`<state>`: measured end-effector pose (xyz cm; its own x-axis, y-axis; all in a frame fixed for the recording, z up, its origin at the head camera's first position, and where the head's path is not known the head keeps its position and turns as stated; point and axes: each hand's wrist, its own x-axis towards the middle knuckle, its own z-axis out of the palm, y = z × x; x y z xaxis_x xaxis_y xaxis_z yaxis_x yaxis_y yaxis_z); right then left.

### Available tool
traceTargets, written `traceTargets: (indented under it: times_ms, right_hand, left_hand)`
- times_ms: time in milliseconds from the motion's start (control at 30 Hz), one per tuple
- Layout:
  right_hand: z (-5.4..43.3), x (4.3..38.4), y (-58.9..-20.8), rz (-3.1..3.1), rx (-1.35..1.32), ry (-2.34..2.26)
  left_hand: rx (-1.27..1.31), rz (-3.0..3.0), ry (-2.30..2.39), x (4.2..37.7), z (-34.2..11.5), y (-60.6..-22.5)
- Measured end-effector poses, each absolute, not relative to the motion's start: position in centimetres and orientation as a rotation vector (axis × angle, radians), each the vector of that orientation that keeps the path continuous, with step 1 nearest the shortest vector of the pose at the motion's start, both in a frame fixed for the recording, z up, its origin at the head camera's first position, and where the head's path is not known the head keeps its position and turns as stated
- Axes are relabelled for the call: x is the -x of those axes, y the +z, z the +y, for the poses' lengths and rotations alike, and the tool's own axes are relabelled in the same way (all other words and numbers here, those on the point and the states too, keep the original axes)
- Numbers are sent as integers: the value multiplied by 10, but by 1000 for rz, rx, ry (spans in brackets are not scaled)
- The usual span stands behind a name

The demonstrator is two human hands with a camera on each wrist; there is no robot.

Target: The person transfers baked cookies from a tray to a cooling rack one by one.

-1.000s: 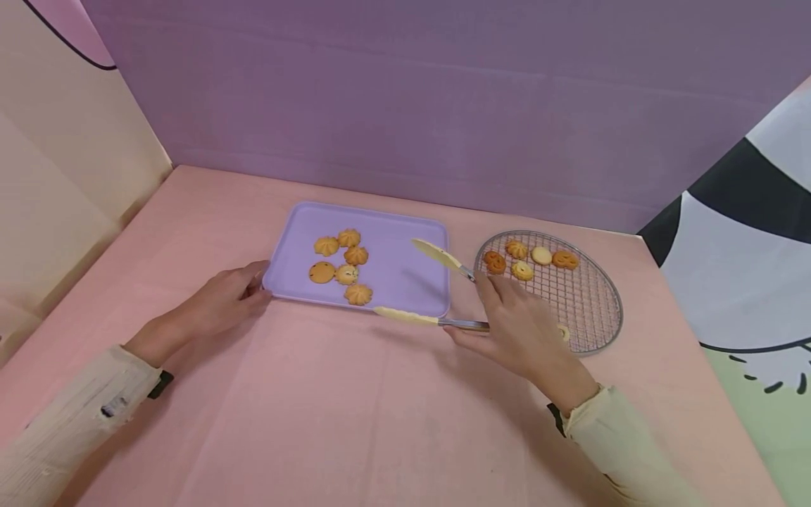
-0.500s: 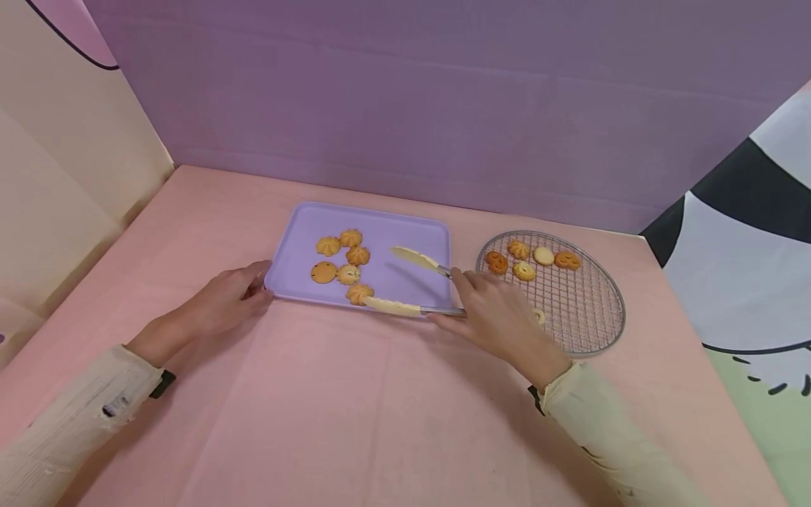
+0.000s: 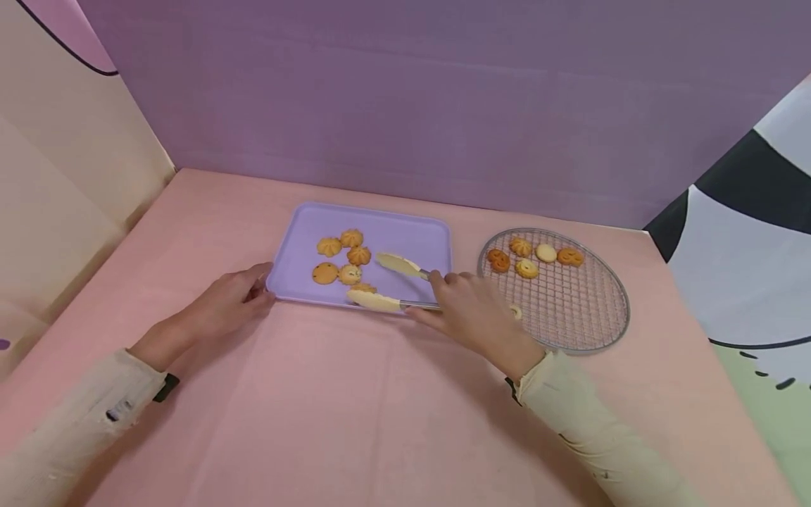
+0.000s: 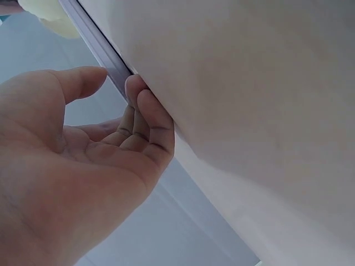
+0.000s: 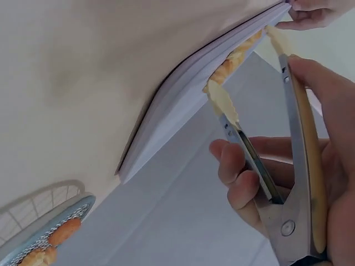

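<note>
Holding tongs (image 3: 415,305) over a lilac tray (image 3: 405,232) of cookies

The tray is set on a pink tabletop (image 3: 304,422), and its near left corner is gripped by the left hand (image 3: 228,304). In the left wrist view the fingers (image 4: 158,124) are seen curled against the outer side of the rim, with the thumb held on the other side of it. The tongs are grasped by the right hand (image 3: 472,310); its fingers are clamped on the two handles, and the arms of the tongs are spread apart. One pale tip is held over the middle of the tray; the other is seen above the near rim, where the lowest cookie (image 3: 364,287) is partly covered by it. Whether that cookie is touched cannot be told. Five more cookies are grouped on the left half of the tray, among them a flat, dark-spotted one (image 3: 325,273). To the right, apart from the tray, a rounded wire rack (image 3: 573,303) is placed. Five cookies are gathered toward its far side, two of them pretzel-shaped, and a ring-shaped cookie (image 3: 516,311) is partly hidden by the right hand. The tabletop is backed by a purple sheet (image 3: 418,105).
</note>
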<state>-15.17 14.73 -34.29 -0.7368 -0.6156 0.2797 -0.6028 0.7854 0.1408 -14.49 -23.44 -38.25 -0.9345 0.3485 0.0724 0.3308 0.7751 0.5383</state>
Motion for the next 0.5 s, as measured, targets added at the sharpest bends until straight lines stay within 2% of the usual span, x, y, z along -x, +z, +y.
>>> traceTargets:
  times_ms: [500]
  right_hand:
    - [157, 146, -341, -2692, -951, -10]
  left_hand:
    - [-575, 2934, 893, 144, -233, -382]
